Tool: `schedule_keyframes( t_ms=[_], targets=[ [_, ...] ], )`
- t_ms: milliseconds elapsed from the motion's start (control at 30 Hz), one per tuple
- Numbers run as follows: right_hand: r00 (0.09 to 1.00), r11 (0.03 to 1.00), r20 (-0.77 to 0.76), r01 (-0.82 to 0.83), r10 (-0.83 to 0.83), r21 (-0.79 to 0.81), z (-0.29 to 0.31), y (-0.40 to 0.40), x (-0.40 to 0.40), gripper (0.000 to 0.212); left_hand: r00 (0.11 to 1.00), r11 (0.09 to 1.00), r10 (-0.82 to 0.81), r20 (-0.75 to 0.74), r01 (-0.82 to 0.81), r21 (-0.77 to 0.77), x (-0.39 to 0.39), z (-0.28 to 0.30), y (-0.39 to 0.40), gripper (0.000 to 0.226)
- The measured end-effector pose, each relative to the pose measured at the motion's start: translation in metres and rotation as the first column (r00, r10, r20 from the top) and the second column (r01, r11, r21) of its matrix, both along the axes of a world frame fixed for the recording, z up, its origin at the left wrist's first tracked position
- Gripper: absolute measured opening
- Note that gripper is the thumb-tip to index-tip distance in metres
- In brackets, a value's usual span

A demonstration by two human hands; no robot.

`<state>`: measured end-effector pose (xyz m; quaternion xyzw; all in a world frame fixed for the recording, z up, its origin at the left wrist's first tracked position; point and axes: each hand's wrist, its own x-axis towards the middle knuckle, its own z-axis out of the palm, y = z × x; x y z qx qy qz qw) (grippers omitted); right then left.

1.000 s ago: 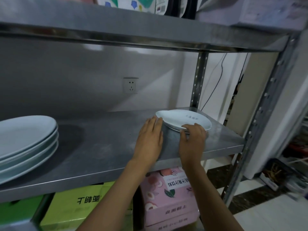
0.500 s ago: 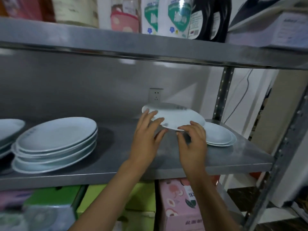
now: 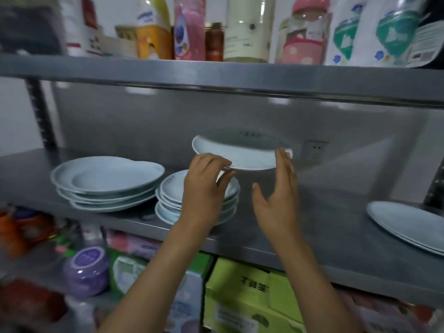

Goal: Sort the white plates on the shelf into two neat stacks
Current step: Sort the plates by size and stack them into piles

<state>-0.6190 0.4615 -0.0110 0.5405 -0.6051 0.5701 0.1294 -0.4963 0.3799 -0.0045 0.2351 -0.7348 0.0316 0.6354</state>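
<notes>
Plate in hand: a small white plate (image 3: 236, 152) is in the air at centre frame, above and a little right of the small stack (image 3: 168, 198). A second ago it lay on the shelf at the right, on the right pile (image 3: 406, 222); half a second ago it was just lifted clear.
Left hand: the left hand (image 3: 204, 188) pinches the plate's near left rim, fingers curled over the edge and thumb beneath.
Right hand: the right hand (image 3: 278, 195) is spread with straight fingers; its fingertips (image 3: 282, 157) are at the plate's right rim. Earlier it gripped that rim with curled fingers, so it seems to be letting go. Blur hides whether it touches.
Small stack: several small plates, centre-left, partly behind the left hand.
Large stack: the large stack (image 3: 105, 183), left of frame, sits just beside the small one, its top plates a little askew.
Right pile: larger plates at the right edge of the frame, well apart from the others.
Shelf: the steel shelf (image 3: 324, 227) carries all the plates.
View change: the camera has swung left, bringing both stacks into frame.
Meaning for task: one plate is nearly at its size-matched stack; the right pile is likely yet to be sorted.
</notes>
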Motion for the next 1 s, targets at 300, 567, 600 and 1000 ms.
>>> schedule_keyframes(
  t_ms=[300, 567, 600, 1000],
  targets=[
    [0.984, 0.978, -0.049, -0.166, 0.173, 0.124, 0.013, -0.063, 0.092, 0.076, 0.954, 0.954, 0.299, -0.028, -0.298, 0.030, 0.125, -0.003, -0.037, 0.013],
    [0.961, 0.934, -0.110, -0.212, 0.252, 0.286, 0.013, -0.102, 0.142, 0.071, 0.899, 0.895, 0.428, 0.090, -0.435, 0.095, 0.209, -0.005, -0.069, 0.013],
    [0.961, 0.934, -0.118, -0.208, 0.251, 0.291, 0.013, -0.105, 0.144, 0.070, 0.892, 0.888, 0.439, 0.113, -0.449, 0.098, 0.217, -0.006, -0.073, 0.013],
    [0.955, 0.895, -0.085, -0.233, 0.284, 0.381, 0.021, -0.129, 0.167, 0.065, 0.865, 0.842, 0.418, 0.279, -0.484, 0.239, 0.262, -0.026, -0.099, 0.011]
  ],
)
